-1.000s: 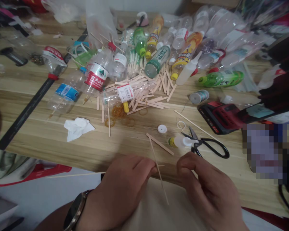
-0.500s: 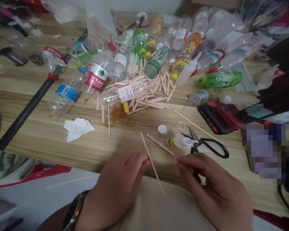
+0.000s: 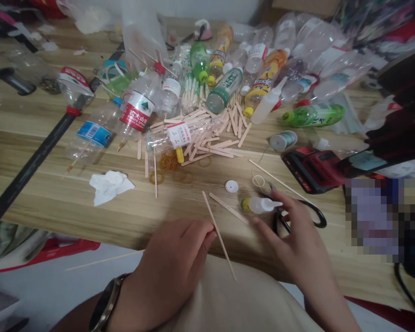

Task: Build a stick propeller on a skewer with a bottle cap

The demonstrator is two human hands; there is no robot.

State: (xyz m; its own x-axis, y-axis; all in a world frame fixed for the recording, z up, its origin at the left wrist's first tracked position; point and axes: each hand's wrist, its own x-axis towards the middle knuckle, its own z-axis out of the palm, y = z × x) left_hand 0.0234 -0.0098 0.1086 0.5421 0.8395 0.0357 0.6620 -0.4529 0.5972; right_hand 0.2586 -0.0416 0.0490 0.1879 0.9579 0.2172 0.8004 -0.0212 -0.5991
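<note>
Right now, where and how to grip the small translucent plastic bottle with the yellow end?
Grip the bottle around its body, probably from above with the right hand: it lies on its side, tapered nozzle pointing toward the black-handled scissors.

The thin stick [image 3: 221, 240] looks like bare, matt wood, as does the flat stick [image 3: 228, 208]. The bench [image 3: 72, 198] has a smooth, wood-grain face with a faint sheen. Thin, clear, glossy plastic makes up the blue-labelled bottle [image 3: 96, 133], while the squeeze bottle [image 3: 261, 205] is milky, smooth plastic. The scissors [image 3: 321, 216] have smooth black handles. Crumpled, matt, soft-looking paper forms the tissue [image 3: 111, 185]. The battery pack [image 3: 309, 170] seems hard plastic, the wristwatch [image 3: 109, 297] has a shiny, metallic-looking rim, and the beige cloth [image 3: 238, 295] is matt.
</note>
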